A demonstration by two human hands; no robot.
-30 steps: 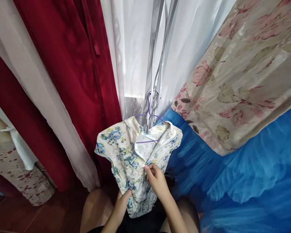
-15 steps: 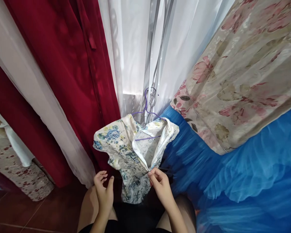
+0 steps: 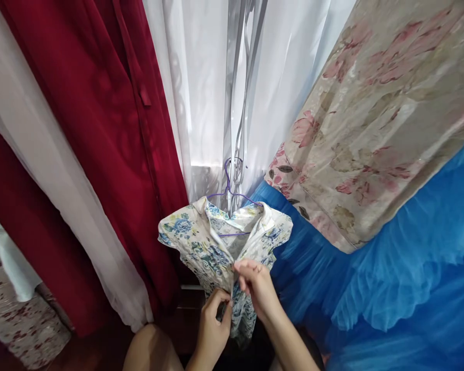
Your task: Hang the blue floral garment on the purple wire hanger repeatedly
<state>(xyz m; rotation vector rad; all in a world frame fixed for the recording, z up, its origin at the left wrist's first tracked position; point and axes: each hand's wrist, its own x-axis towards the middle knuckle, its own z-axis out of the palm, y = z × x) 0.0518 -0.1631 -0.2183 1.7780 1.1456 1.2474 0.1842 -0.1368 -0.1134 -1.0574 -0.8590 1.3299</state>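
Observation:
A white sleeveless dress [image 3: 212, 252] with blue and yellow flowers hangs on a purple hanger [image 3: 229, 191] before me. Its neck opening forms a V, with the hanger's lower bar showing inside. My right hand [image 3: 257, 283] pinches the fabric at the point of the V; anything small between those fingertips is too fine to make out. Just below, my left hand [image 3: 215, 320] is closed, thumb and fingers pinching the front edge beneath the V. The lower part of the dress is gathered and partly hidden behind my hands.
Red cloth [image 3: 112, 170] and pale sheer cloth [image 3: 81, 190] hang at the left. Behind the hanger are white drapes [image 3: 201, 93] and grey ribbons [image 3: 247, 67]. A pink floral cloth [image 3: 371, 118] and blue tulle [image 3: 394, 273] hang at the right.
My left hand has moved right and upward from open air and taken hold of the dress's front edge. The dress now hangs straighter; my right hand keeps its pinch at the V.

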